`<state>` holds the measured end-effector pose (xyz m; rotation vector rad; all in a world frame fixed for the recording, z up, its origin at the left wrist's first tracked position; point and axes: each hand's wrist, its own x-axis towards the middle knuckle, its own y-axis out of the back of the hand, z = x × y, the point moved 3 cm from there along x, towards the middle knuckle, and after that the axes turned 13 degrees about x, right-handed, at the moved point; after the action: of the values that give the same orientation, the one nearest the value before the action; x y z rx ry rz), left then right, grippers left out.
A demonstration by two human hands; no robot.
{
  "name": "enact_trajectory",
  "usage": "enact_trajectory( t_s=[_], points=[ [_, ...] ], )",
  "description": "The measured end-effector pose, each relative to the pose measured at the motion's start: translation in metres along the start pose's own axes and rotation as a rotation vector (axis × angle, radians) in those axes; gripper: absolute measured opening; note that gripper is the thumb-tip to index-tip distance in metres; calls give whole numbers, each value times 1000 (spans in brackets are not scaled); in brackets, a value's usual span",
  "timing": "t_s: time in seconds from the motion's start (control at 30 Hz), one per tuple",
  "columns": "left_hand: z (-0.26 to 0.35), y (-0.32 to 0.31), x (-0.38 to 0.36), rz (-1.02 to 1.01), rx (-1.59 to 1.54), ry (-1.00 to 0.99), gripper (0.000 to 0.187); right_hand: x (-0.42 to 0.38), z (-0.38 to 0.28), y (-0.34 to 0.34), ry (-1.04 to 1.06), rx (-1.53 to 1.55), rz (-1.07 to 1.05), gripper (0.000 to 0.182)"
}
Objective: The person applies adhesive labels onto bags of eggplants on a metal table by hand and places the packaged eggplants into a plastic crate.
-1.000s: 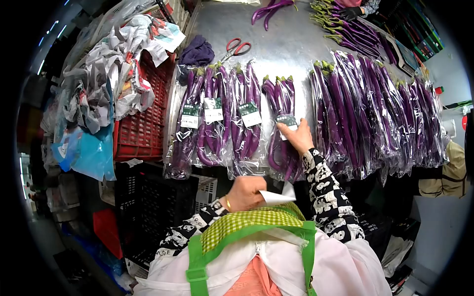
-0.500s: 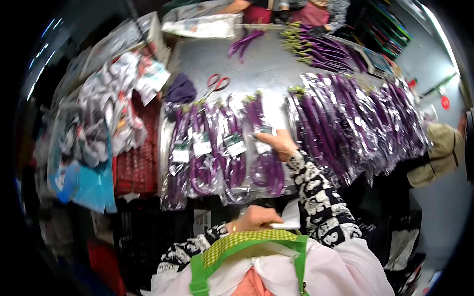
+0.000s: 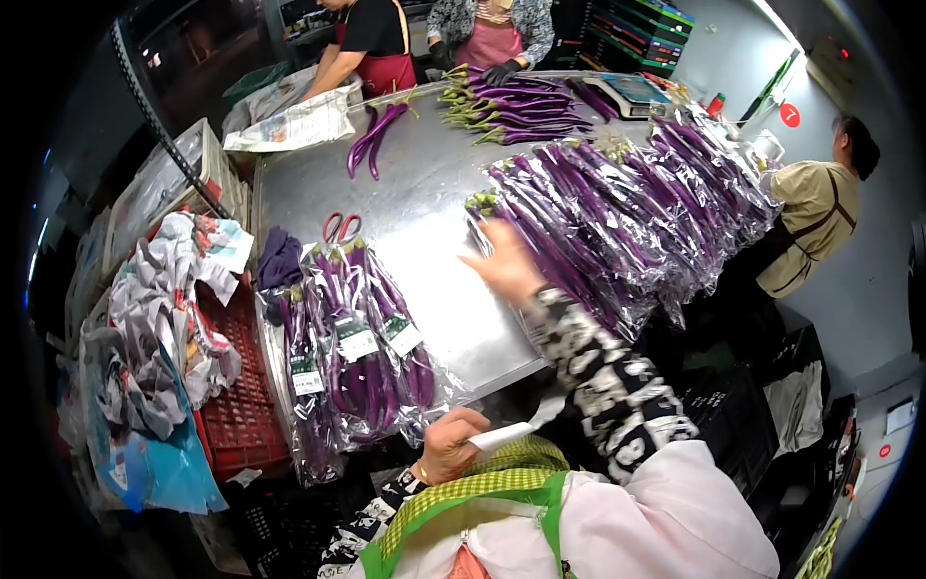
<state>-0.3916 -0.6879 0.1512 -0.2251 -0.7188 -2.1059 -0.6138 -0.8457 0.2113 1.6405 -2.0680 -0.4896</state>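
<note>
**Purple Rows on Silver Metal**

From afar, I see a broad silver metal table bearing a large heap of long purple eggplants in clear plastic bags at right. A red slatted plastic crate stands at left, near clear bagged eggplants with green-and-white labels. Loose long purple eggplants lie farther back. The bare right hand is open beside the heap; I cannot tell whether they touch. A crumpled dark purple cloth lies near red-handled scissors. The closed left hand grips a narrow white paper strip.
</note>
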Motion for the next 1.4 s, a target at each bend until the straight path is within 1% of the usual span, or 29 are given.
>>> enact_trajectory(
  t_s=[0.03, 0.07, 0.1, 0.13, 0.17, 0.23, 0.27, 0.3, 0.37, 0.4, 0.47, 0.57, 0.6, 0.63, 0.7, 0.73, 0.83, 0.9, 0.93, 0.97, 1.03, 1.1, 1.17, 1.23, 1.27, 1.3, 1.33, 1.37, 1.4],
  points=[
    [3, -1, 3, 0, -5, -14, 17, 1, 11, 44, 45, 20, 216, 61],
    [8, 1, 7, 91, 51, 11, 22, -4, 16, 90, 141, -234, 468, 53],
    [10, 3, 10, 184, 106, 38, 27, 4, 38, 137, 207, -363, 528, 52],
    [5, -1, 3, 179, -15, 212, 36, 10, 62, 183, -16, -568, 568, 55],
    [9, 0, 11, 229, 33, 6, 36, 1, 73, 209, -137, -854, 688, 59],
    [11, 0, 16, 131, -15, -40, 33, -3, 117, 260, -551, -714, 451, 64],
    [13, 0, 21, 94, -6, -36, 26, -7, 125, 268, -549, -736, 340, 68],
    [13, 2, 24, 100, -4, -39, 26, -11, 122, 266, -546, -756, 226, 71],
    [15, 0, 31, 14, 103, -229, 20, -9, 109, 271, -560, -754, 193, 73],
    [11, -4, 31, 33, 77, -262, 18, -4, 112, 272, -583, -712, 137, 74],
    [11, -10, 28, 19, 2, -206, 18, 10, 137, 279, -588, -651, 35, 79],
    [10, -16, 21, 3, -139, -110, 16, 15, 134, 278, -564, -715, 35, 78],
    [10, -17, 20, 19, -161, -94, 17, 17, 107, 272, -580, -778, 23, 73],
    [9, -18, 18, 30, -183, -77, 19, 22, 96, 266, -477, -858, 100, 66],
    [6, -18, 14, 45, -184, -21, 22, 29, 64, 257, -410, -909, 100, 62],
    [6, -18, 14, 34, -186, -33, 23, 27, 46, 252, -311, -831, 132, 60],
    [5, -21, 13, -28, -176, -64, 25, 15, 9, 231, -386, -360, 39, 50],
    [12, -25, 15, -105, -171, -100, 23, -2, -6, 193, -434, -72, 66, 47],
    [18, -25, 18, -103, -203, -103, 20, -13, -10, 165, -381, 25, 80, 48],
    [19, -28, 20, -128, -229, -94, 16, -25, -13, 137, -328, 121, 95, 50],
    [28, -23, 28, -158, -261, -141, 15, -34, 22, 78, -387, 212, 32, 53],
    [22, -26, 27, -210, -285, -59, 15, -57, 35, 15, -244, 11, 100, 55],
    [26, -22, 30, -129, -238, 55, 17, -86, 44, -42, -379, -88, 35, 59],
    [9, -22, 32, -36, -199, 190, 16, -116, 72, -87, -382, -322, -147, 62],
    [-4, -24, 29, -5, -305, 281, 14, -129, 80, -96, -247, -358, -171, 66],
    [-14, -24, 30, 33, -408, 360, 12, -132, 82, -95, -179, -392, -177, 63],
    [-14, -19, 34, 95, -483, 356, 6, -134, 82, -84, -108, -304, -115, 58],
    [-11, -13, 35, 105, -410, 408, 2, -135, 82, -71, -40, -215, -51, 54],
    [-14, -12, 36, 132, -417, 424, 3, -134, 77, -54, -170, 172, -35, 43]
  ],
)
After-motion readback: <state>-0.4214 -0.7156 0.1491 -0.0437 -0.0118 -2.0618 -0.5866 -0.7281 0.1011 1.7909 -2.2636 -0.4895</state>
